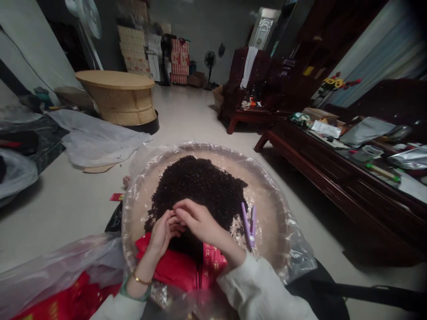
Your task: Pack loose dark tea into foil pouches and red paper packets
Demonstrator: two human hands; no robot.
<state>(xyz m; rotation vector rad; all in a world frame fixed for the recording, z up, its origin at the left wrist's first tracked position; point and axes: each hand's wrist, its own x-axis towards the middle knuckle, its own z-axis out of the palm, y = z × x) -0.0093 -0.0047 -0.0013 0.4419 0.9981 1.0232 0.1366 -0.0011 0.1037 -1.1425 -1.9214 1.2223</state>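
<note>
the left hand (163, 233) and right hand (197, 218) meet, fingers bent inward; whether either grip is closed on anything cannot be told. the dark heap (200, 184) lies below and just beyond both, in a wide round basket (283, 218) lined with clear plastic. red packets (175, 266) sit nearer the person, by the wrists. purple tongs (251, 240) lie spread, right of the heap.

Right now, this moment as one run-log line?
left hand, right hand: close together over dark heap | grip: contents unclear | purple tool: arms open, right of heap | red bag: near side of tray
</note>
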